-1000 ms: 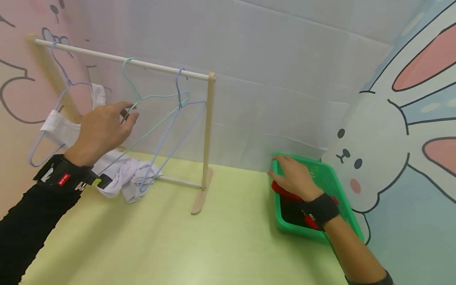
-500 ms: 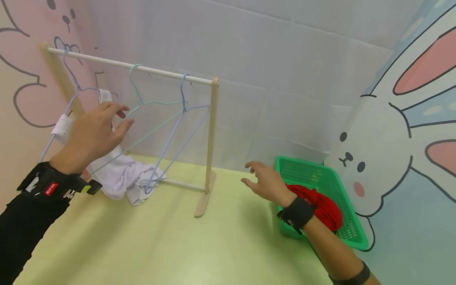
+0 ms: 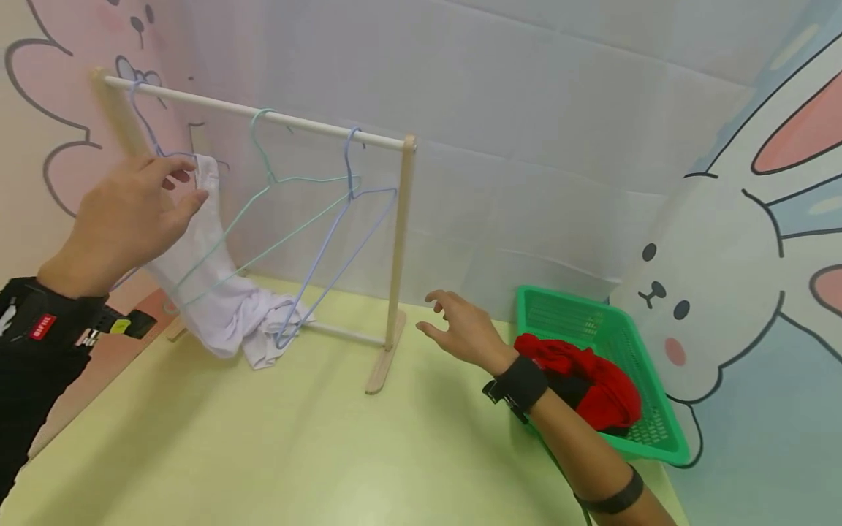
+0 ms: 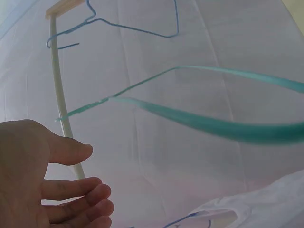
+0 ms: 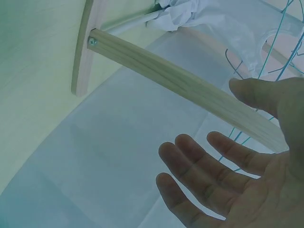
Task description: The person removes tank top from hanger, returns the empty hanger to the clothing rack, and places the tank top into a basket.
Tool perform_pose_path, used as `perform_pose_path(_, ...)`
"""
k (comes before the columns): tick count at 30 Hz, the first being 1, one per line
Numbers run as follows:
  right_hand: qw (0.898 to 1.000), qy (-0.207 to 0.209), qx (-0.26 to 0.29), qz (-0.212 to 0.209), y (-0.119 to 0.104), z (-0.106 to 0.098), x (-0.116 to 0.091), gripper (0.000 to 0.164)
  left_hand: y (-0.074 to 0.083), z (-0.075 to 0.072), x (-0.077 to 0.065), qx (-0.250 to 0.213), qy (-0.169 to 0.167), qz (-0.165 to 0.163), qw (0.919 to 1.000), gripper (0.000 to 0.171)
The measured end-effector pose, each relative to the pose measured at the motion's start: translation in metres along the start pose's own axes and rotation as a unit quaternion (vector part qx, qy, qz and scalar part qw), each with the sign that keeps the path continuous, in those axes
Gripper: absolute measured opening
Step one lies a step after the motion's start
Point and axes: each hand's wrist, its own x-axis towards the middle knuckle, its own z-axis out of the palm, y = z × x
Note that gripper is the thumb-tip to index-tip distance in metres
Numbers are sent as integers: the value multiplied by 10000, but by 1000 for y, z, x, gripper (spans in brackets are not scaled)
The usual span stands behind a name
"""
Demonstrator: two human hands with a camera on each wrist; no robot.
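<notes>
In the head view my left hand (image 3: 128, 215) hovers before the left end of the rack, overlapping a white garment (image 3: 217, 307) on a blue hanger (image 3: 145, 120). Its fingers are loosely bent around nothing, as the left wrist view confirms. A green hanger (image 3: 263, 157) and a second blue hanger (image 3: 350, 168) hang bare from the white rail (image 3: 309, 126). The garment's lower part bunches on the table. My right hand (image 3: 463, 332) is in the air between the rack and the green basket (image 3: 566, 303), fingers spread and holding nothing. Red and black cloth (image 3: 605, 391) lies in the basket.
A wooden post (image 3: 399, 241) on a flat foot (image 3: 384, 358) carries the rail's right end. Behind stands a white sheet-covered wall (image 3: 526, 146); a rabbit picture (image 3: 710, 292) is at the right. The yellow table (image 3: 296, 438) spreads in front.
My right hand has left the basket and moved left, uncovering the red cloth. My left hand has come away from the green hanger, moving left.
</notes>
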Motion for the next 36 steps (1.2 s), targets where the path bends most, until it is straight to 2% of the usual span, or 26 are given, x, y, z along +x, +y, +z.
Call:
perform_pose_path(4,9999,-15,98,22,-8,4,12,53,-11,-6,3,-65,-163,-384,9991,56)
perform_pose_path(8,9996,99,273,28,-13,9,24,57,-20,-10,6,-119,-317,-615,9975,65)
perform_pose_path(13,9988,274,416,10,-14,18,37,60,-36,-10,10,-148,-751,-850,9934,77)
perform_pose_path(18,9978,309,582,84,-9,25,44,66,-50,-6,15,-117,-1235,-761,9894,87)
perform_pose_path(20,9972,309,664,123,-8,27,46,68,-55,-5,18,-61,-1320,-694,9888,89)
perform_pose_path(26,9956,236,898,148,-12,31,52,70,-61,-6,22,88,-1455,-777,9863,93)
perform_pose_path(32,9905,264,1350,-34,-16,33,61,55,-61,-12,24,69,-1560,-715,9851,86)
perform_pose_path(36,9816,311,1878,-144,-16,34,67,45,-62,-14,29,-55,-1691,-902,9814,88)
